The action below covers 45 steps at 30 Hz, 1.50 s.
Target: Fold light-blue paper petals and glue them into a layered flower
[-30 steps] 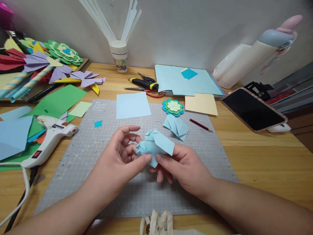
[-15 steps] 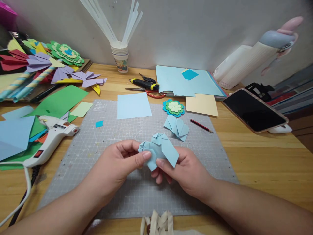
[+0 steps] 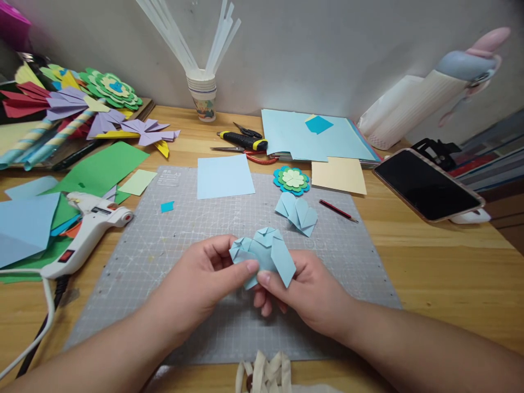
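Between both hands, above the grey cutting mat (image 3: 188, 322), is a folded light-blue paper piece (image 3: 266, 255) with tucked corners along its top and a flap on the right. My left hand (image 3: 208, 270) pinches its left side, thumb across the front. On the lower right, my right hand (image 3: 315, 286) grips it, thumb in front and fingers behind. Just beyond lies another folded light-blue paper piece (image 3: 298, 213). A layered paper flower (image 3: 291, 180) in blue and green sits behind that. The fingers hide part of the held paper's lower edge and back.
A light-blue square (image 3: 225, 177), a blue scrap (image 3: 167, 207) and a pencil (image 3: 339, 211) lie on the mat. A glue gun (image 3: 88, 232) with its cord is at left. Scissors (image 3: 229, 148), stacked cups (image 3: 203, 98) and a paper stack (image 3: 295, 134) stand behind; a phone (image 3: 428, 183) lies right.
The held paper has tilted slightly and moved a little down and left. My left thumb has slid right across its front, closer to the right thumb.
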Each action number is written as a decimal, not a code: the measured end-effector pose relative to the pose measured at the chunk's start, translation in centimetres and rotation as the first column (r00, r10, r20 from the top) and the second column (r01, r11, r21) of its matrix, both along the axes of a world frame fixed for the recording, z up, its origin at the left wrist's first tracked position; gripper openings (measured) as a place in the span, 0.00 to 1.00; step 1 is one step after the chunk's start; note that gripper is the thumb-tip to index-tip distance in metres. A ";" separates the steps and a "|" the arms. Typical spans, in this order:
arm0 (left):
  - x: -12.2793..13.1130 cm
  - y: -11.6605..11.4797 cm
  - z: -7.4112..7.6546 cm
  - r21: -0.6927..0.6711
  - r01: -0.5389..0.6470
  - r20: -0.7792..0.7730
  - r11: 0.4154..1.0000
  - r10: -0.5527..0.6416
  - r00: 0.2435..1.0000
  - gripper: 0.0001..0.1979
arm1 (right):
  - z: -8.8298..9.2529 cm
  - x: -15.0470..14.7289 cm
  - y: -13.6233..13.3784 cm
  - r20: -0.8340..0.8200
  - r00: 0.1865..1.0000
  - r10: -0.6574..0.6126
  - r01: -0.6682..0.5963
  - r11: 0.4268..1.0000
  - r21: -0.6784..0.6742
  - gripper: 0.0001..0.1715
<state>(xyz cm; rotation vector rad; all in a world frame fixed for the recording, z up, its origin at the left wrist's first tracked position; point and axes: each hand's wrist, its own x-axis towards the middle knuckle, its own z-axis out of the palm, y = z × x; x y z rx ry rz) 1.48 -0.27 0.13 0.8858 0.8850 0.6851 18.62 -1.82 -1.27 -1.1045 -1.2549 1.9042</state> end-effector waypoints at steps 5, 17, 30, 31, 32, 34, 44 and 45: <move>0.0 0.1 0.2 -0.004 0.087 0.020 0.996 -0.087 0.996 0.07 | 0.0 0.0 0.0 -0.006 0.999 0.035 -0.035 0.999 -0.021 0.24; -0.6 0.2 0.1 0.042 -0.136 -0.068 0.990 0.138 0.988 0.13 | -0.5 0.2 0.0 -0.019 1.000 -0.015 0.015 0.999 -0.034 0.19; -0.8 0.2 0.4 0.085 -0.124 -0.069 0.989 0.130 0.989 0.11 | -0.2 0.1 -0.1 -0.016 0.999 -0.030 0.029 0.999 -0.038 0.20; -0.6 0.2 0.4 0.087 -0.116 -0.063 0.989 0.122 0.991 0.10 | -0.2 0.1 -0.1 -0.011 0.998 -0.058 0.057 0.998 -0.034 0.20; -0.4 0.2 0.5 0.092 -0.094 -0.051 0.991 0.099 0.994 0.10 | -0.1 0.0 -0.1 -0.004 0.997 -0.083 0.083 0.996 -0.030 0.20; -0.1 0.1 0.7 0.103 -0.029 -0.032 0.994 0.033 0.999 0.11 | -0.1 0.0 -0.1 0.000 0.994 -0.112 0.112 0.993 -0.025 0.21; 0.6 -0.3 0.9 0.166 -0.010 -0.077 0.986 0.023 0.997 0.14 | -0.2 -0.1 -0.1 -0.032 0.992 -0.119 0.116 0.991 -0.065 0.21; 0.6 -0.3 0.8 0.200 0.005 -0.101 0.980 0.016 0.995 0.14 | -0.2 -0.1 -0.1 -0.040 0.993 -0.114 0.111 0.991 -0.071 0.21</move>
